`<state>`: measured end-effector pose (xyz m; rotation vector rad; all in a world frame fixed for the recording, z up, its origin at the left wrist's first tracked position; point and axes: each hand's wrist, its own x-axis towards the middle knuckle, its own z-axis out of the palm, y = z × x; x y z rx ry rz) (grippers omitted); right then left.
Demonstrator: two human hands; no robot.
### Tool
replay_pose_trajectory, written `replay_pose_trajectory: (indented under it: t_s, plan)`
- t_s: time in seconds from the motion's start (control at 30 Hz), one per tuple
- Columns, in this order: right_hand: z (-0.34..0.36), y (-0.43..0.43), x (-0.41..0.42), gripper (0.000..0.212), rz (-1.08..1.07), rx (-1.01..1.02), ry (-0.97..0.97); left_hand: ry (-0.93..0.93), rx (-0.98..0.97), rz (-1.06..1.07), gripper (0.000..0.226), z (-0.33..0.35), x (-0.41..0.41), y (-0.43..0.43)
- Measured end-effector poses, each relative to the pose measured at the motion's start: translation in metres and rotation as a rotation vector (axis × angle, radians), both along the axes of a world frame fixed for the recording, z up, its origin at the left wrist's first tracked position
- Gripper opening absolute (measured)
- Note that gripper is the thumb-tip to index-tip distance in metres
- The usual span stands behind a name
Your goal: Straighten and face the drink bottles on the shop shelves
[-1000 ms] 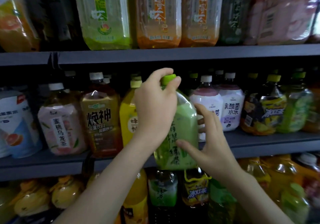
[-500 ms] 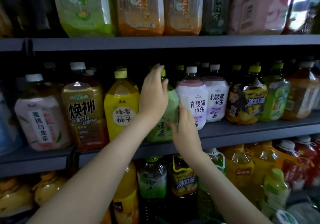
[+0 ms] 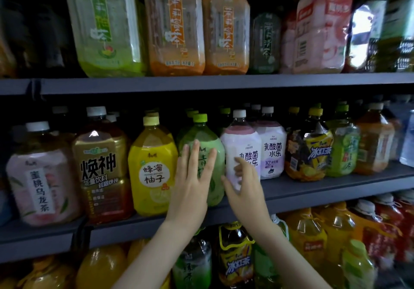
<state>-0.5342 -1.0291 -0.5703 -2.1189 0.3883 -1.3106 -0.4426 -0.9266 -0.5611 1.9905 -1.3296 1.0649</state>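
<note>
Person shown only as two hands and two forearms; rest of body cut off by frame.

Left hand: bare, seen from back; fingers long and slim; nails too blurred to be described.

Right hand: bare, also seen from back; thumb and knuckles made out.

Left forearm: slim, smooth in outline, uncovered down to lower frame edge.

Right forearm: same build, uncovered, cut off at lower edge.

Wrists uncovered. Outlines slightly softened by dim light.
</note>
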Motion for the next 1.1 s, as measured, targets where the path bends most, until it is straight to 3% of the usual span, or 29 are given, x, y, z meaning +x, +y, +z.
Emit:
replay_pose_trajectory:
  t_s: [0.17, 0.3, 0.4, 0.53, 0.6, 0.67, 0.73, 0.8, 0.97, 1.03, 1.1]
  plan:
    - [0.041, -0.038, 0.000, 0.051, -0.194, -0.042, -0.052, -0.034, -0.020, 0.040, 0.081, 0.027, -0.008, -0.004]
    - [0.087, -0.066, 0.021, 0.064, -0.113, 0.011, 0.005, -0.005, -0.024, 0.112, 0.078, 0.038, -0.011, -0.019]
    - [0.110, -0.076, 0.038, 0.044, -0.127, 0.045, 0.145, -0.015, 0.013, 0.170, 0.079, 0.036, -0.017, -0.030]
    - [0.102, -0.065, 0.019, 0.024, -0.167, -0.034, -0.053, -0.065, -0.044, 0.155, 0.074, 0.029, -0.020, -0.032]
    - [0.087, -0.056, -0.007, 0.016, -0.193, -0.047, -0.208, -0.034, -0.132, 0.025, 0.066, 0.021, -0.023, -0.031]
    - [0.077, -0.047, -0.034, 0.012, -0.217, -0.038, -0.307, 0.182, -0.140, -0.199, 0.070, 0.021, -0.041, -0.029]
    - [0.078, -0.041, -0.057, 0.003, -0.199, -0.033, -0.311, 0.597, -0.010, -0.413, 0.090, 0.026, -0.064, -0.032]
    - [0.079, -0.037, -0.076, 0.020, -0.184, -0.036, -0.273, 0.887, 0.095, -0.496, 0.101, 0.026, -0.084, -0.041]
    - [0.065, -0.050, -0.113, 0.025, -0.019, 0.281, -0.093, 1.009, 0.157, -0.395, 0.068, 0.006, -0.109, -0.056]
    - [0.057, -0.060, -0.126, 0.017, 0.098, 0.425, 0.046, 1.183, 0.138, -0.395, 0.076, -0.006, -0.110, -0.059]
    - [0.040, -0.066, -0.138, 0.029, 0.214, 0.610, 0.170, 1.433, 0.064, -0.416, 0.078, -0.014, -0.109, -0.062]
